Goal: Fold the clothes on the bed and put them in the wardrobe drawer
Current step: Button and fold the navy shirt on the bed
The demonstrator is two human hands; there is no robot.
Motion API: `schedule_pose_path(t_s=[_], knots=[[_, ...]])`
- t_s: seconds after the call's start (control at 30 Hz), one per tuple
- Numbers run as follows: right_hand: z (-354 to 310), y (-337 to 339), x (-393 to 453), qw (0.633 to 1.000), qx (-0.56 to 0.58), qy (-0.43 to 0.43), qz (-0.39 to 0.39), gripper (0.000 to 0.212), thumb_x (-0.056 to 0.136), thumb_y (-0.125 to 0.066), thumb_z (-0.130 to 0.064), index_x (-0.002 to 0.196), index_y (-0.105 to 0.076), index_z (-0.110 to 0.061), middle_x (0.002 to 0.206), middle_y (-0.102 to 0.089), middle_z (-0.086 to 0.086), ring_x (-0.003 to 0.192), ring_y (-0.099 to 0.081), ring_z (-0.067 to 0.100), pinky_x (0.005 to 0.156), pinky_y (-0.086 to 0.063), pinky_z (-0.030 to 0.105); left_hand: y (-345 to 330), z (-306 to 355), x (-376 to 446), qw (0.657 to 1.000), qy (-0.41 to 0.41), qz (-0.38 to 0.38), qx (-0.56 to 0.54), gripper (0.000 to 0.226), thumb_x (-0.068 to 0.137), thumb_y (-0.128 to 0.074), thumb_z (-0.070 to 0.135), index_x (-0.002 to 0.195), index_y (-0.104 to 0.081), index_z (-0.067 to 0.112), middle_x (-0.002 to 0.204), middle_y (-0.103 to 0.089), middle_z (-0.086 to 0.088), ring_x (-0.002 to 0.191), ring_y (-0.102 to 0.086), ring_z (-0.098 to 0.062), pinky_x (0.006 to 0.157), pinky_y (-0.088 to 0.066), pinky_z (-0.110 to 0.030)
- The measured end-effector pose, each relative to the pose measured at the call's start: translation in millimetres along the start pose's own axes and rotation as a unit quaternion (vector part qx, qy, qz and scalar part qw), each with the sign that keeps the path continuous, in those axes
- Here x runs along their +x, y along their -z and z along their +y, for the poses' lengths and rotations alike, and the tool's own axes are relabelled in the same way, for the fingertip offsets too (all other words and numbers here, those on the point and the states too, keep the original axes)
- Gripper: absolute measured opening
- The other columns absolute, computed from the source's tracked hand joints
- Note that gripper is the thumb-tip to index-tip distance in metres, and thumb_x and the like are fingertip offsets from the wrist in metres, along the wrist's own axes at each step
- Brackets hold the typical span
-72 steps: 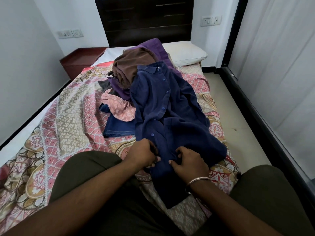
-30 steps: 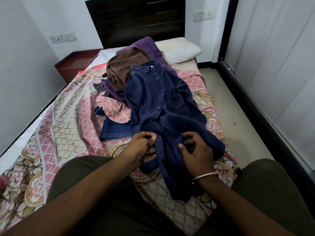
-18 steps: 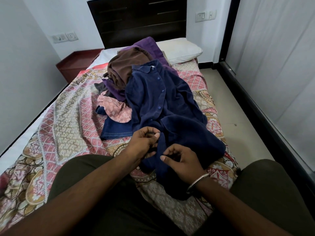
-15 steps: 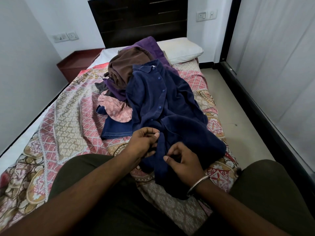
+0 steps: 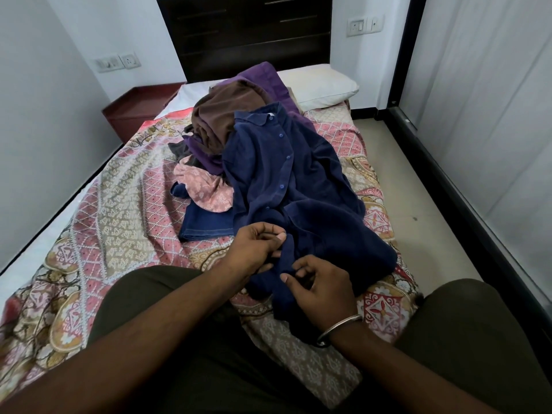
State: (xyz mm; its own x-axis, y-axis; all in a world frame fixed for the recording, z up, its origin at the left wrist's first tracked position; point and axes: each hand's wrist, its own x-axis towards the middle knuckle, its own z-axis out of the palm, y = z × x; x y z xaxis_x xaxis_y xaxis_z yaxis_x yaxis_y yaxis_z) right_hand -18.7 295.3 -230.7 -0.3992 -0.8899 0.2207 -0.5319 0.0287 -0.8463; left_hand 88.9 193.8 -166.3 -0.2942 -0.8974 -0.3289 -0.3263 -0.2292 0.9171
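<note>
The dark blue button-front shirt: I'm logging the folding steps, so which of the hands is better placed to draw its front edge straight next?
Probably the left hand: it already pinches the dark blue button-front shirt at its front edge, while the right hand rests lower on the fabric.

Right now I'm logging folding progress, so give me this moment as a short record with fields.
garment in hand: navy button shirt, unfolded, draped over the pile and the bedspread
left hand: pinches the shirt's front edge
right hand: on the shirt's lower part, fingers curled; grip unclear
pile behind: brown garment, purple garment, pink patterned cloth, blue denim piece
folded so far: nothing visible
drawer: not in view
</note>
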Motion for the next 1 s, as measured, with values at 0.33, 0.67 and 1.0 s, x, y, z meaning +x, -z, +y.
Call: schedule_pose_path(t_s=[0.33, 0.67, 1.0], knots=[[5.7, -5.8, 2.4, 0.993, 0.087, -0.084, -0.012, 0.019, 0.078, -0.081, -0.021, 0.085, -0.064, -0.024, 0.069, -0.068, -0.011, 0.069, -0.065, 0.000, 0.063, -0.050, 0.013, -0.5, -1.5, -0.8, 0.999, 0.014, -0.029, 0.006, 0.012, 0.094, -0.066, 0.020, 0.083, -0.065, 0.024, 0.069, -0.061, 0.008, 0.055, -0.059, -0.002, 0.054, -0.041, -0.023], [6.9, -6.9, 6.2, 0.977, 0.168, -0.127, -0.013, 0.019, 0.077, -0.083, -0.019, 0.085, -0.067, -0.016, 0.074, -0.071, -0.004, 0.072, -0.067, 0.002, 0.064, -0.050, 0.013, 1.0, -1.7, -0.5, 0.997, 0.054, -0.053, -0.014, 0.013, 0.094, -0.066, 0.021, 0.082, -0.064, 0.026, 0.075, -0.065, 0.010, 0.065, -0.063, -0.007, 0.059, -0.043, -0.024], [0.6, -5.4, 6.5, 0.980, 0.170, -0.100, -0.002, 0.017, 0.082, -0.077, -0.009, 0.083, -0.063, -0.019, 0.069, -0.068, 0.000, 0.067, -0.065, 0.009, 0.062, -0.049, 0.015, 1.7, -3.2, 2.3, 0.998, 0.042, -0.031, -0.019, 0.013, 0.094, -0.065, 0.020, 0.082, -0.064, 0.024, 0.072, -0.064, 0.010, 0.059, -0.060, -0.005, 0.054, -0.041, -0.021]])
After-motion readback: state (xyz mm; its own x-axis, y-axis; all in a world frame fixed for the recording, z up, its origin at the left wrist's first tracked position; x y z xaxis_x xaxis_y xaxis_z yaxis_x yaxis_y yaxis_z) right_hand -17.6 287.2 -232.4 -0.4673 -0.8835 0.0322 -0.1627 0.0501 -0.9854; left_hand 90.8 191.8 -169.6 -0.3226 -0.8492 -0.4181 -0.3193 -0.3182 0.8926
